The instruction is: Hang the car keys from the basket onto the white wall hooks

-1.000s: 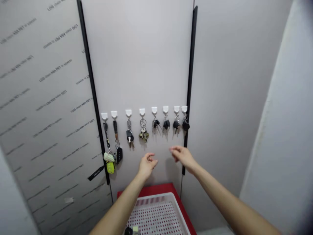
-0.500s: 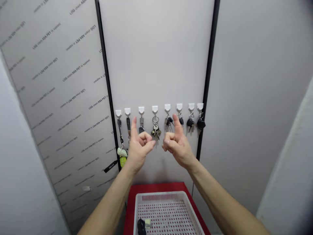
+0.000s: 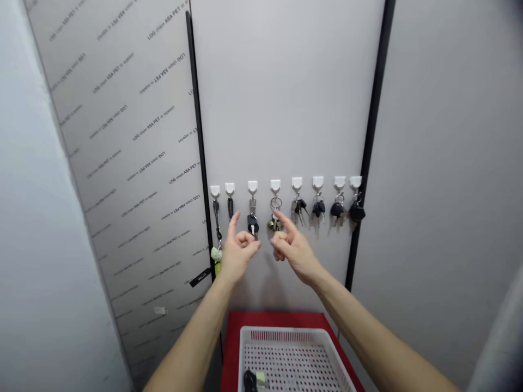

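Observation:
My left hand [image 3: 239,251] is raised with its index finger stretched up, the thumb out to the side and the other fingers curled; it holds nothing. Near its fingertip hangs a black key [image 3: 253,223] on a metal clip. My right hand [image 3: 295,249], likewise without anything in it, points its index finger up and left. That fingertip overlaps a bunch of keys [image 3: 277,204] on a ring; whether it touches them I cannot tell. Several key sets hang in a row from white hooks [image 3: 275,185], among them black-headed keys [image 3: 300,208] to the right.
At the far left, a black strap [image 3: 217,215] carries a pale charm and a black tag [image 3: 200,277]. Below, a white perforated basket [image 3: 286,333] stands on a red surface [image 3: 232,348], with a black cable [image 3: 249,380] inside. Dark strips [image 3: 370,136] edge the wall panel.
The view has shifted, so the hooks and basket appear farther right. My right index finger has swung left, from the black-headed keys to the ring of keys. Both hands stay empty.

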Demonstrator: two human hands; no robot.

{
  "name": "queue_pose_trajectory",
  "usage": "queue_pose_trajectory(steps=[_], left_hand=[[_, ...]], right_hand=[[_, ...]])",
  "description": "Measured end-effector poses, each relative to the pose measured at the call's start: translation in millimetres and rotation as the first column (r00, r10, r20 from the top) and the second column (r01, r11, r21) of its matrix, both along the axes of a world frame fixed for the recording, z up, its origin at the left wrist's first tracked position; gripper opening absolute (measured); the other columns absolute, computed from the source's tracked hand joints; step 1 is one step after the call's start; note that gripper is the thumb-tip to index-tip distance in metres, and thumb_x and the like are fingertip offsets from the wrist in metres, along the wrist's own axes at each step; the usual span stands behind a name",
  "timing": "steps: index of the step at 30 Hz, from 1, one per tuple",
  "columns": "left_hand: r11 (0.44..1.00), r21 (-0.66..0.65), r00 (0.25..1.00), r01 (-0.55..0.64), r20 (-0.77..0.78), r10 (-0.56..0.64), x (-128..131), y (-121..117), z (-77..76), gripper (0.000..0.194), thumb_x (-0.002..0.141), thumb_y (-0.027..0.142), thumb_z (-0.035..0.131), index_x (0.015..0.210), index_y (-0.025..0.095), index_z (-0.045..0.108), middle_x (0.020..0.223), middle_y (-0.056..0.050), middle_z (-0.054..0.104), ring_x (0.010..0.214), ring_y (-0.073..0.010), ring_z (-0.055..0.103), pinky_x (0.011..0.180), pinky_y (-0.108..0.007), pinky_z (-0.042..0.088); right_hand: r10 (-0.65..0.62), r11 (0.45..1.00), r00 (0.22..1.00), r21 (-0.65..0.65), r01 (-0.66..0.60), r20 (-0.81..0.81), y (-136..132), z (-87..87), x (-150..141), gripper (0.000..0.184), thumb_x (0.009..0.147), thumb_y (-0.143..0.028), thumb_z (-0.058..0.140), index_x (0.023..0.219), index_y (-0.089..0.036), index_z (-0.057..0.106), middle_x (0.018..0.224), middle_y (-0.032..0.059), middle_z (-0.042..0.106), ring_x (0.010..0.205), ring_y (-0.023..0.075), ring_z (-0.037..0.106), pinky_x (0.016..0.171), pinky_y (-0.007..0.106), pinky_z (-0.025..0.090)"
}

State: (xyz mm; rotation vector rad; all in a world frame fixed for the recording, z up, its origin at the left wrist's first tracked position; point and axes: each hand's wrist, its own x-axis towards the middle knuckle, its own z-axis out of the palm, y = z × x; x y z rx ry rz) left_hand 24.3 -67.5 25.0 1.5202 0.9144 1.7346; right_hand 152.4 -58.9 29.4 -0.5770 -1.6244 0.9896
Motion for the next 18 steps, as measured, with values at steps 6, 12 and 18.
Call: queue_pose_trajectory(steps=[6, 12, 18], left_hand=[[0.744, -0.061, 0.745, -0.666, -0.097, 0.660, -41.0, 50.6, -23.1, 0.056, 0.052, 0.030, 0.056, 0.102, 0.019, 0.031, 0.090, -0.004, 0.046, 0.082, -0.0125, 0.045, 0.069, -0.023, 0.035], [0.704, -0.147, 0.701, -0.695, -0.356, 0.617, -26.2, 66.7, -19.4, 0.030, 0.057, 0.025, 0.051, 0.084, 0.018, 0.042, 0.069, -0.003, 0.053, 0.067, -0.0155, 0.051, 0.059, -0.026, 0.036], [0.876, 0.012, 0.863, -0.483, -0.162, 0.478, -44.4, 59.7, 5.6, 0.017, 0.059, 0.031, 0.047, 0.061, 0.015, 0.043, 0.050, 0.004, 0.043, 0.046, -0.0072, 0.041, 0.047, -0.019, 0.034]], right_hand=[[-0.402, 0.916, 0.880, 0.110, 0.386, 0.253, 40.5, -4.3, -25.7, 0.042, 0.061, -0.024, 0.043, 0.101, -0.011, 0.042, 0.083, 0.0062, 0.051, 0.063, 0.0103, 0.048, 0.056, 0.023, 0.038], [-0.708, 0.704, 0.646, 0.345, 0.620, 0.283, 62.4, 6.0, -58.0, 0.041, 0.060, -0.028, 0.045, 0.099, -0.014, 0.042, 0.077, 0.0059, 0.054, 0.071, 0.0154, 0.047, 0.065, 0.027, 0.035], [-0.680, 0.730, 0.688, 0.321, 0.604, 0.252, 67.4, 17.9, -55.8, 0.014, 0.060, -0.029, 0.041, 0.060, -0.016, 0.046, 0.051, -0.0020, 0.046, 0.049, 0.0094, 0.041, 0.048, 0.020, 0.031]])
